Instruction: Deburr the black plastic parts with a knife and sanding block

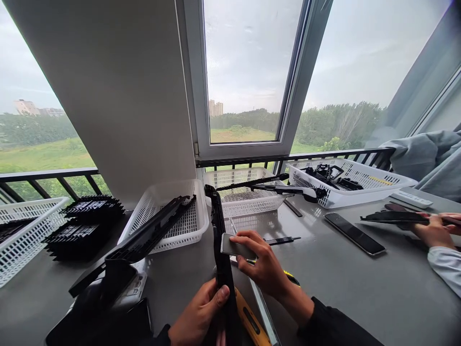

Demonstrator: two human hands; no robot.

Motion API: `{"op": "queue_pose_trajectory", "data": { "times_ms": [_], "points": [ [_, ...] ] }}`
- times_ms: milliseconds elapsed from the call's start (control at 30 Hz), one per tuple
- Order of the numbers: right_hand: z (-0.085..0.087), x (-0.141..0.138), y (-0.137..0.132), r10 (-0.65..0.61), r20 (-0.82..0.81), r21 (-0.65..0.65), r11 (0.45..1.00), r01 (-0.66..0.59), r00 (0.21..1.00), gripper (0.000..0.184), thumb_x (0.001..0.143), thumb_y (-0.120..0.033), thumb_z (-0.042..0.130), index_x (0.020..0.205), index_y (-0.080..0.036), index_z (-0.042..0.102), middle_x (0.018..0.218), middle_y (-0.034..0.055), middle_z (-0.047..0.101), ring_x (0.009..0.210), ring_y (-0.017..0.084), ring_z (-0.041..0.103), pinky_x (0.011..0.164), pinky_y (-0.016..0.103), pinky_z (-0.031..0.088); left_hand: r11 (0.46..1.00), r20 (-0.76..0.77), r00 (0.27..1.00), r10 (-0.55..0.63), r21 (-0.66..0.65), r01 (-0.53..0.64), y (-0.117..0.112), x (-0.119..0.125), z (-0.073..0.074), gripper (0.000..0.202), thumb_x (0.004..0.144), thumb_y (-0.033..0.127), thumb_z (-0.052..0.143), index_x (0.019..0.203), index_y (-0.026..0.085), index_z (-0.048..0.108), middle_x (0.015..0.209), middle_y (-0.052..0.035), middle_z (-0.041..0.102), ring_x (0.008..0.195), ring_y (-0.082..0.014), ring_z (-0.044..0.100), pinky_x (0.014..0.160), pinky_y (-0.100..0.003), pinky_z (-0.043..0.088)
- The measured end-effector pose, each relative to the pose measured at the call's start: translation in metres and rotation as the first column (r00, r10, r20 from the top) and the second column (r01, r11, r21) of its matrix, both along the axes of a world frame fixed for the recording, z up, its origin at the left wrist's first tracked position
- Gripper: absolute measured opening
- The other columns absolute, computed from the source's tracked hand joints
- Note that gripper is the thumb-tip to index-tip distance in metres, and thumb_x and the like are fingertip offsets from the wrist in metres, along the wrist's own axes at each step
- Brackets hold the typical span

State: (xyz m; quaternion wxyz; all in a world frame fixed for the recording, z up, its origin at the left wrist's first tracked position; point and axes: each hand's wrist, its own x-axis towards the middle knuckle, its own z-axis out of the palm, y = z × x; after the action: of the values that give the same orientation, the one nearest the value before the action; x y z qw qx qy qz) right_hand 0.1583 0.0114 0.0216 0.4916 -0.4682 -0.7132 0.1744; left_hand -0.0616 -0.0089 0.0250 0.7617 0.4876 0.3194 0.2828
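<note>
My left hand (201,310) is closed round the lower end of a long black plastic trim piece (216,211), which stands up and leans over the table. Between the thumb and fingers of my right hand (261,262) is a small grey block with a rounded end (229,244). Its end lies against the side of the black piece, though I cannot tell how firmly it touches. Under and beside my right hand lie a yellow-handled tool (252,322) and a long metal strip (264,312).
White plastic baskets (201,230) line the window side, some with black parts. More black parts (133,240) and stacked black pieces (84,226) lie on the left. A phone (355,234) lies right of centre. Another person's hand (434,230) holds a black part at the right edge.
</note>
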Motion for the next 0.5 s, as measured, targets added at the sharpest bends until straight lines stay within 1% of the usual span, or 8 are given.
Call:
{"op": "queue_pose_trajectory", "data": {
  "times_ms": [100, 200, 267, 367, 467, 500],
  "points": [
    [0.003, 0.001, 0.000, -0.025, -0.022, 0.021, 0.999, 0.026, 0.999, 0.047, 0.082, -0.009, 0.062, 0.123, -0.027, 0.075, 0.123, 0.0053, 0.069, 0.117, 0.024, 0.064, 0.105, 0.038, 0.051, 1.000, -0.012, 1.000, 0.001, 0.008, -0.001, 0.000, 0.000, -0.008, 0.059, 0.083, 0.069, 0.080, 0.107, 0.015, 0.076, 0.094, -0.0072, 0.072, 0.091, -0.0212, 0.065, 0.091, -0.032, 0.053],
    [0.006, 0.002, 0.000, 0.015, -0.019, 0.039, 0.999, -0.014, 1.000, 0.049, 0.076, -0.007, 0.062, 0.118, -0.027, 0.075, 0.120, 0.0046, 0.069, 0.114, 0.024, 0.064, 0.102, 0.036, 0.051, 0.999, 0.010, 1.000, 0.013, -0.030, -0.013, 0.001, -0.001, -0.017, 0.058, 0.081, 0.069, 0.081, 0.104, 0.016, 0.076, 0.092, -0.0068, 0.072, 0.091, -0.0206, 0.066, 0.087, -0.030, 0.053],
    [0.006, 0.001, 0.000, 0.011, -0.021, 0.052, 0.999, -0.010, 1.000, 0.049, 0.075, -0.006, 0.061, 0.118, -0.027, 0.075, 0.119, 0.0044, 0.069, 0.113, 0.024, 0.064, 0.102, 0.036, 0.051, 0.998, 0.009, 1.000, 0.029, -0.061, -0.028, 0.001, -0.001, -0.021, 0.058, 0.080, 0.070, 0.082, 0.101, 0.017, 0.075, 0.089, -0.0051, 0.071, 0.086, -0.0184, 0.066, 0.082, -0.027, 0.054],
    [0.006, 0.001, 0.000, -0.035, -0.042, 0.056, 0.998, 0.037, 0.998, 0.048, 0.078, -0.006, 0.060, 0.119, -0.027, 0.074, 0.120, 0.0052, 0.069, 0.113, 0.025, 0.064, 0.102, 0.037, 0.052, 0.994, -0.008, 0.999, 0.046, -0.100, -0.047, 0.000, -0.001, -0.019, 0.058, 0.080, 0.071, 0.082, 0.101, 0.017, 0.075, 0.084, -0.0031, 0.071, 0.079, -0.0162, 0.065, 0.077, -0.025, 0.054],
    [0.007, 0.000, 0.000, -0.006, -0.040, 0.042, 0.999, 0.008, 0.999, 0.048, 0.075, -0.006, 0.061, 0.117, -0.027, 0.074, 0.119, 0.0055, 0.069, 0.113, 0.025, 0.065, 0.101, 0.037, 0.053, 0.993, -0.015, 0.998, 0.061, -0.101, -0.062, -0.002, -0.001, -0.012, 0.058, 0.079, 0.069, 0.083, 0.102, 0.016, 0.076, 0.089, -0.0048, 0.072, 0.088, -0.0184, 0.068, 0.085, -0.026, 0.055],
    [0.007, 0.000, 0.000, 0.010, -0.037, 0.041, 0.999, -0.008, 0.999, 0.049, 0.074, -0.005, 0.062, 0.116, -0.027, 0.074, 0.118, 0.0054, 0.069, 0.112, 0.025, 0.065, 0.100, 0.037, 0.053, 0.994, -0.029, 0.998, 0.063, -0.092, -0.065, -0.002, -0.002, -0.011, 0.059, 0.079, 0.071, 0.083, 0.102, 0.017, 0.076, 0.090, -0.0052, 0.072, 0.088, -0.0185, 0.068, 0.084, -0.026, 0.055]
  ]
}}
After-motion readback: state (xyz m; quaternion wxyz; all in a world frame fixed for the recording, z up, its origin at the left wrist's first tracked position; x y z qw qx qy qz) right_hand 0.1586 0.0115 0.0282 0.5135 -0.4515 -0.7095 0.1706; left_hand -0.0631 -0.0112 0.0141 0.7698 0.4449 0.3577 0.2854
